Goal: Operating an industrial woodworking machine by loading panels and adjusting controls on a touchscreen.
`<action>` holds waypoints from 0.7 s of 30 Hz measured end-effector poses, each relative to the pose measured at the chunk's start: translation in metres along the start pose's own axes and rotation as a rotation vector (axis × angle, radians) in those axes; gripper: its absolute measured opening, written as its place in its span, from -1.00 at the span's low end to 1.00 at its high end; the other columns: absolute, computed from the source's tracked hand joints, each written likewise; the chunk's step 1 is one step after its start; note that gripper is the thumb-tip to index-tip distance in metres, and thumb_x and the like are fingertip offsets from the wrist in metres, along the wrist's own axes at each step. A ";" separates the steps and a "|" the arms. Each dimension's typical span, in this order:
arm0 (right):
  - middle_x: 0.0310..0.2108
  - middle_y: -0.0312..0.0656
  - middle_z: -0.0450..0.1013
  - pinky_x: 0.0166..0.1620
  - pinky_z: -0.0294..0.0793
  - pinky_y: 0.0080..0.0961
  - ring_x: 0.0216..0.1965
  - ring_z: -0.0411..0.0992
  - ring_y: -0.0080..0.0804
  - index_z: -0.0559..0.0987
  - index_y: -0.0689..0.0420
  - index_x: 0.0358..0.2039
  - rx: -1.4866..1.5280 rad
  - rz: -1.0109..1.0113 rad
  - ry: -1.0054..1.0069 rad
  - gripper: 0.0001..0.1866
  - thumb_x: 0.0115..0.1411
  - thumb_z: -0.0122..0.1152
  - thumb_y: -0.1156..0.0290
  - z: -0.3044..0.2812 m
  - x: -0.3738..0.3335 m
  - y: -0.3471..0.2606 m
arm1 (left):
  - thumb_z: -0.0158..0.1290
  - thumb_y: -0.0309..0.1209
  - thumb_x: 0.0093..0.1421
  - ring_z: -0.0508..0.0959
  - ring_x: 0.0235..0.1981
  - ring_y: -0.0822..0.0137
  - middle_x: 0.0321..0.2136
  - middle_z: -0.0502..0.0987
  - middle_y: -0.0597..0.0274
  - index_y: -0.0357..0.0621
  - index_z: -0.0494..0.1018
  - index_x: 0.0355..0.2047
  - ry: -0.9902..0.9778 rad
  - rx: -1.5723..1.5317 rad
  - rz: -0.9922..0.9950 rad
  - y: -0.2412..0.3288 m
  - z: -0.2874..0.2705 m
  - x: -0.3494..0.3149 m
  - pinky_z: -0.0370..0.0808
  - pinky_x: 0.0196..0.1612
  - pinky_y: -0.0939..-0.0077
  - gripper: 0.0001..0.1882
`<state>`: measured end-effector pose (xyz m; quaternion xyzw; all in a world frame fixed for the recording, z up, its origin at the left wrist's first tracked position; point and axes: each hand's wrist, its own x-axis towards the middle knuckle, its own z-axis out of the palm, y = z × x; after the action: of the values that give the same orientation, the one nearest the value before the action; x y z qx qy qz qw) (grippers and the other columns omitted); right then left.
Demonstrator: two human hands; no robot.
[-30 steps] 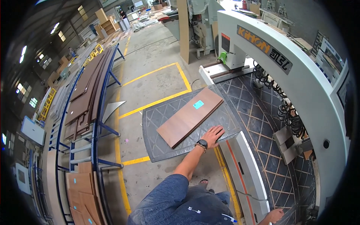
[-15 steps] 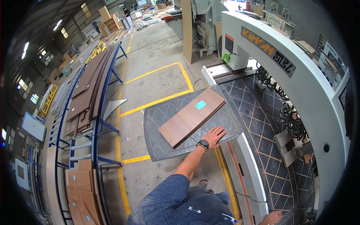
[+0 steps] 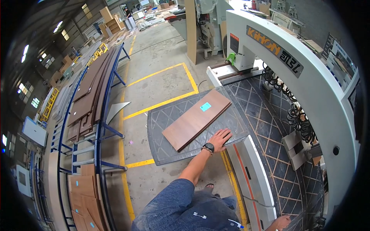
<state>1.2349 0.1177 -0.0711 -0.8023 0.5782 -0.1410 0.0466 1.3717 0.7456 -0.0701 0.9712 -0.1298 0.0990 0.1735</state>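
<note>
My left hand (image 3: pixel 219 140) lies palm down on the black mat-covered side table (image 3: pixel 162 146), fingers spread, a dark watch on its wrist. Just beyond it, apart from the fingers, a small stack of brown wood panels (image 3: pixel 192 123) rests at a slant on that table, with a blue label (image 3: pixel 205 107) on top. At the lower right, by the edge of the white machine (image 3: pixel 252 169), my right hand (image 3: pixel 282 222) appears small, its fingers curled. What it grips, if anything, cannot be made out.
The machine's pale arch (image 3: pixel 308 57) curves over a black, grid-patterned bed (image 3: pixel 269 134) with coiled hoses (image 3: pixel 300 127) hanging above. To the left stands a blue-framed roller rack (image 3: pixel 101 134) carrying brown panels (image 3: pixel 90 88). Yellow lines (image 3: pixel 154 106) mark the floor.
Almost nothing differs. Both hands and the panel stack stay in place; the view has shifted very slightly.
</note>
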 end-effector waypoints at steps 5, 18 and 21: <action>-0.16 -0.08 0.62 -0.13 0.48 0.16 -0.09 0.56 0.05 0.64 -0.05 -0.05 -0.076 -0.005 0.143 -0.53 0.29 -0.12 -0.01 0.039 0.030 0.030 | 0.34 -0.28 -0.05 0.15 0.41 0.06 0.35 0.20 0.05 -0.07 0.19 0.34 0.005 0.002 0.019 0.002 0.000 0.004 0.08 0.45 0.09 -0.07; -0.16 -0.07 0.61 -0.13 0.46 0.13 -0.10 0.55 0.04 0.63 -0.01 -0.05 -0.099 -0.050 0.108 -0.52 0.29 -0.12 0.00 0.059 0.041 0.039 | 0.32 -0.30 -0.04 0.15 0.41 0.06 0.35 0.20 0.04 -0.08 0.19 0.34 0.004 0.012 0.007 0.001 -0.003 0.000 0.08 0.45 0.10 -0.09; -0.19 -0.07 0.61 -0.15 0.46 0.11 -0.13 0.56 0.04 0.64 0.00 -0.08 -0.106 -0.042 0.125 -0.54 0.28 -0.11 0.01 0.064 0.047 0.044 | 0.32 -0.30 -0.03 0.15 0.41 0.05 0.35 0.20 0.04 -0.08 0.19 0.34 -0.012 -0.003 0.004 0.003 -0.004 0.003 0.08 0.45 0.10 -0.09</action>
<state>1.2265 0.0538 -0.1346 -0.8053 0.5695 -0.1610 -0.0352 1.3727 0.7436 -0.0650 0.9713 -0.1328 0.0932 0.1738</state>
